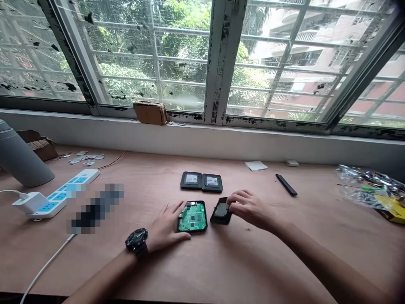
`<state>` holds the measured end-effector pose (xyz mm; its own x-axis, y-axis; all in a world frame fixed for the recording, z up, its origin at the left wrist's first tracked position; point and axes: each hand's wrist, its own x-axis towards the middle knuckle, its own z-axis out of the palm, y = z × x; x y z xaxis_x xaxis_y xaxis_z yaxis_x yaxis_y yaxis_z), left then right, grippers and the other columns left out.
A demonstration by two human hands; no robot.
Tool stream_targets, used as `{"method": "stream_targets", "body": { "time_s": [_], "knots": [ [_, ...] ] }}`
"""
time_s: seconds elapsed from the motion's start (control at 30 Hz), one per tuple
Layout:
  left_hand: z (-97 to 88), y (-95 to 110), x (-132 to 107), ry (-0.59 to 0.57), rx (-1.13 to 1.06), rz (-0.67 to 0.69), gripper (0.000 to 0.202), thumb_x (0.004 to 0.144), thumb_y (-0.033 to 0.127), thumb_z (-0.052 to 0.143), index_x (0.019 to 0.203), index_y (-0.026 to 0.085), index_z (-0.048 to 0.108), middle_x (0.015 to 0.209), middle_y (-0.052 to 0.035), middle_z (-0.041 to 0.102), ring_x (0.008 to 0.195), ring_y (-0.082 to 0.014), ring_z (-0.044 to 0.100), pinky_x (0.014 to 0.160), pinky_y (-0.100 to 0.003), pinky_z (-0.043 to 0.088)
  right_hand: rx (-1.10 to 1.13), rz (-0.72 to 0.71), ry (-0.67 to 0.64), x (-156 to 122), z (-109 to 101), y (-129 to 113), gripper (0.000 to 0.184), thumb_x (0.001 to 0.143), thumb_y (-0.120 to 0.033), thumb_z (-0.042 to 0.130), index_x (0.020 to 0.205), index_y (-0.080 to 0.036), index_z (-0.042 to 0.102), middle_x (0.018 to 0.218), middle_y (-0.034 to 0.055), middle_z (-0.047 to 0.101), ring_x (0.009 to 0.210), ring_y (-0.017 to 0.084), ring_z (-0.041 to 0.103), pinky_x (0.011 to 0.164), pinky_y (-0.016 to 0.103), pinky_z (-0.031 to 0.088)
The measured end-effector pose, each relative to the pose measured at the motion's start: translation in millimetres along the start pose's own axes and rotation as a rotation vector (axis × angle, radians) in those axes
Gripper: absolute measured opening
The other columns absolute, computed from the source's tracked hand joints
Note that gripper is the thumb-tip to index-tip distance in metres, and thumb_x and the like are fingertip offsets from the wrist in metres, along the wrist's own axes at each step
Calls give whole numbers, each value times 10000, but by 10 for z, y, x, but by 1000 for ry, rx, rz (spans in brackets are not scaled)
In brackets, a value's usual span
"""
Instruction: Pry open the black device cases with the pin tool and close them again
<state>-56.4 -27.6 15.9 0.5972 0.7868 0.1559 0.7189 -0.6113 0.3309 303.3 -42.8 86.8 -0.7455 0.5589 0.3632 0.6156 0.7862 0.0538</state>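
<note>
resting our open left hand (166,228) against the black casing (206,217) that holds an exposed green circuit board (192,217), we curl our right hand (249,209) over a black cover (220,211) just beside it, though we cannot tell if it grips. two labelled black cases (201,182) lie farther up the counter (253,261), seemingly unopened.

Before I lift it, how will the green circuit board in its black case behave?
The green circuit board probably feels stiff and light. Its exposed components look fragile, so grip the black case instead. The flat case seems unlikely to roll.
</note>
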Motion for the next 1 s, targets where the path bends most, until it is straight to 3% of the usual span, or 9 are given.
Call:
{"method": "stream_targets", "body": {
  "time_s": [0.17, 0.3, 0.53, 0.63, 0.73, 0.87, 1.0],
  "knots": [
    [-25, -117, 48, -14, -92, 63, 1129, 803, 700, 731, 1635, 300, 82, 1635, -113, 333, 1481, -367, 359, 1244, -600, 203, -30, 61, 68, -490, 360, 13, 200, 1018, -120, 494, 929, -213, 647, 1116, 58, 725, 999, 210, 666, 847, 373, 516],
    [-13, -89, 37, -34, -114, 96, 1150, 794, 696, 745, 1636, 310, 63, 1636, -112, 328, 1479, -373, 360, 1250, -600, 185, -60, 124, 76, -706, 585, -21, 246, 986, -73, 487, 972, -225, 680, 1113, 65, 735, 1002, 233, 689, 864, 402, 540],
    [92, -112, 10, -15, -14, 89, 1280, 753, 798, 695, 1638, 260, -58, 1666, -141, 243, 1498, -393, 313, 1241, -584, 218, 243, 413, 30, -766, 599, -120, 307, 1014, -182, 450, 1199, -295, 667, 1333, 68, 651, 1145, 241, 677, 905, 367, 590],
    [113, -199, -65, -43, 88, 67, 1254, 775, 843, 617, 1637, 238, -63, 1677, -142, 166, 1521, -406, 239, 1236, -583, 211, 345, 537, -20, -872, 505, -148, 395, 1028, -299, 464, 1415, -318, 538, 1445, 65, 588, 1291, 266, 600, 1032, 402, 545],
    [109, -264, -135, -86, 157, 65, 1097, 858, 823, 524, 1640, 267, -6, 1684, -89, 117, 1538, -385, 189, 1247, -556, 181, 353, 638, -146, -998, 431, -152, 663, 993, -484, 537, 1587, -298, 312, 1594, 81, 434, 1426, 307, 467, 1129, 460, 473],
    [107, -277, -157, -108, 188, 70, 1043, 895, 807, 477, 1638, 263, -11, 1685, -76, 79, 1547, -375, 152, 1254, -547, 153, 314, 605, -291, -1067, 438, -153, 998, 884, -662, 621, 1644, -295, 89, 1707, 43, 142, 1552, 341, 191, 1251, 512, 275],
    [125, -281, -142, -108, 186, 82, 1048, 903, 801, 472, 1636, 250, -36, 1684, -84, 69, 1548, -375, 142, 1255, -538, 157, 298, 580, -328, -1036, 473, -166, 1053, 864, -717, 606, 1637, -303, 22, 1712, 6, 47, 1569, 329, 84, 1280, 495, 180]
  ]
}}
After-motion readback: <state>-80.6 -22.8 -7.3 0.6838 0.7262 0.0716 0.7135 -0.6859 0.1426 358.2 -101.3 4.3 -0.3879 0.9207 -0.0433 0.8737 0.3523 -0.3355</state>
